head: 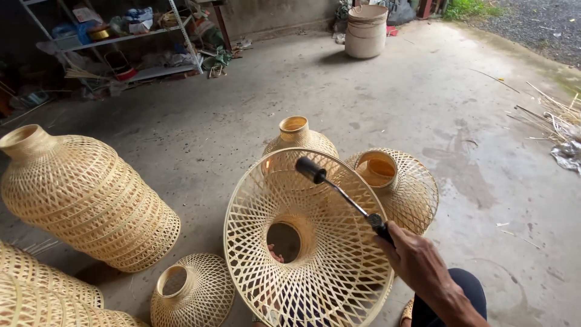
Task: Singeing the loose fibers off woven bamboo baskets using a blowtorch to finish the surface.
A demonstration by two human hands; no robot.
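One woven bamboo lampshade (308, 242), wide and bell-shaped with an open lattice, stands tilted on edge at the lower middle of the view, its broad mouth facing the camera and its narrow round neck opening at the centre. The right hand (417, 263) is clenched around the black grip of a long-necked gas torch (342, 192), whose dark nozzle reaches up and left across the shade's upper rim. The left hand (275, 253) is almost wholly hidden behind the shade; only a few fingertips show through the neck hole, so I cannot tell whether it grips the shade or merely steadies it.

Just behind the shade stand two more woven pieces: a bottle-shaped shade (298, 138) with a short solid collar, upright, and a domed shade (399, 184) lying beside it, its collar opening turned towards the camera. A small flat shade (192, 292) rests on the concrete floor (423, 103) at lower left, collar up. Further left, a stack of nested shades (85, 197) leans over, and part of another stack (42, 293) is cut off by the frame's corner. What any of them hold inside cannot be made out.

Far back, a pale round tub (365, 30) stands by the wall, a metal shelf rack (115, 39) carries mixed clutter too small to identify, and loose bamboo strips (554, 115) lie at the right edge. The person's dark trouser knee (466, 290) shows at the bottom.
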